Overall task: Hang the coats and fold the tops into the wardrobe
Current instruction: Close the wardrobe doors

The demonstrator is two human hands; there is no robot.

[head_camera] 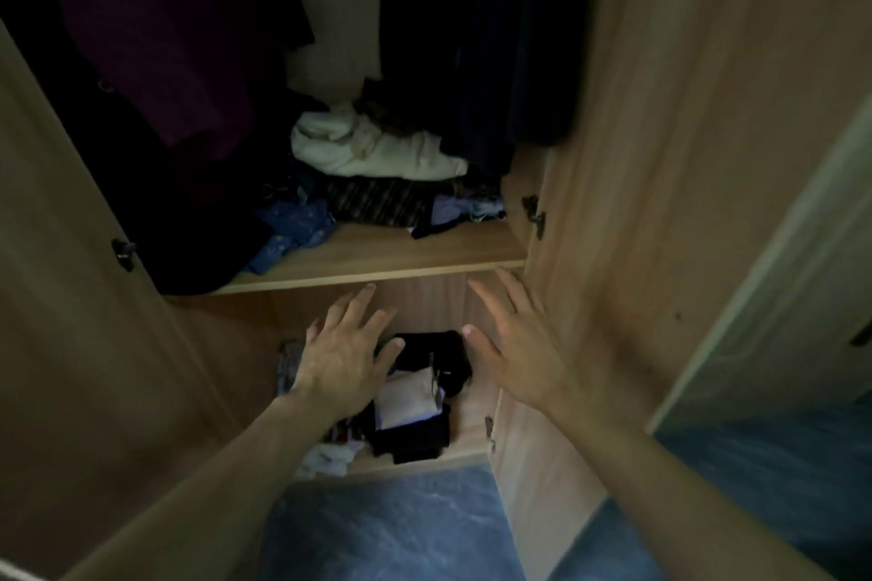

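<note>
I look down into an open wooden wardrobe. Both my hands reach toward the lower compartment under the shelf (377, 267). My left hand (347, 351) is spread flat with straight fingers and holds nothing. My right hand (512, 337) is likewise open and empty, close to the right side panel. Between and below them lies a stack of folded tops, a black one (434, 351) above a white one (408, 399), on the wardrobe floor. Dark coats (141, 38) hang at the upper left, with more dark garments (476, 38) at the upper right.
The shelf carries a cream bundle (377, 149), a striped dark fabric (377, 201) and blue starred cloth (295, 224). Open doors stand left (61, 297) and right (684, 156). Blue marbled flooring (391, 528) lies in front. Small light clothes (328, 460) sit at the lower compartment's front.
</note>
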